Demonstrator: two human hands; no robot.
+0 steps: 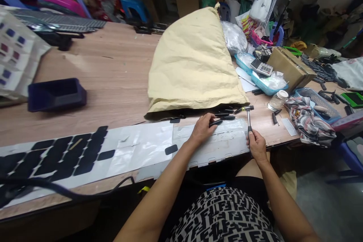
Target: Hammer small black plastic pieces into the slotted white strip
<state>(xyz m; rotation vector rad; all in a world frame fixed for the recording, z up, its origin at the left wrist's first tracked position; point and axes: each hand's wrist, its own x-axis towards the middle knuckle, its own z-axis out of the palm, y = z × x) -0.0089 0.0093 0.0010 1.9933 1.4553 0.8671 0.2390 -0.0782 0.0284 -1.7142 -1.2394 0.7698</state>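
Note:
My right hand (257, 145) is wrapped round the dark handle of a small hammer (249, 115), its metal head up and away from me near the table edge. Over a pale, worn board (218, 143), my left hand (203, 128) has its fingers curled on a slim black piece (216, 123) that looks like a pen or folding-knife handle. More such black pieces (227, 118) lie just beyond the fingers. Behind them a large cream paper sack (193, 60) lies with its dark mouth facing me. A flat black rounded pad (171, 149) rests left of the board.
Black pads (65, 151) line a white sheet at left, with a cable (56, 189) across it. A navy tray (56, 94) sits behind. To the right are a jar (278, 100), a crumpled cloth (309, 121), a cardboard box (290, 68), blue baskets (269, 87) and a calculator (262, 67).

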